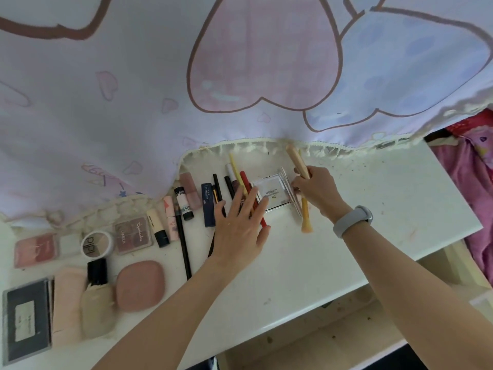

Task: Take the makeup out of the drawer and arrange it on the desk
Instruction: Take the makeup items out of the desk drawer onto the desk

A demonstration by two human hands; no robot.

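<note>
White desk (333, 263) carries the makeup in rows w/ the open drawer (306, 340) below its front edge. Legible print: "Eyeshadow" on a square palette (132, 234), "pipl" on a round compact (97, 243); label on the clear case (273, 194) too small to read. Left hand (240, 228) lies flat, fingers spread, over pencils (246, 198) beside that case. Right hand (316, 192), grey band on wrist, grips a peach brush handle (297, 161) and touches the case's edge. Heart-print cloth (240, 62) w/ frilly hem drapes over the desk's back.

I'm in a home bedroom, white desk (333, 263) strewn with makeup, heart-print curtain (240, 62) at twelve o'clock, pink bedding (474, 182) at three o'clock
</note>
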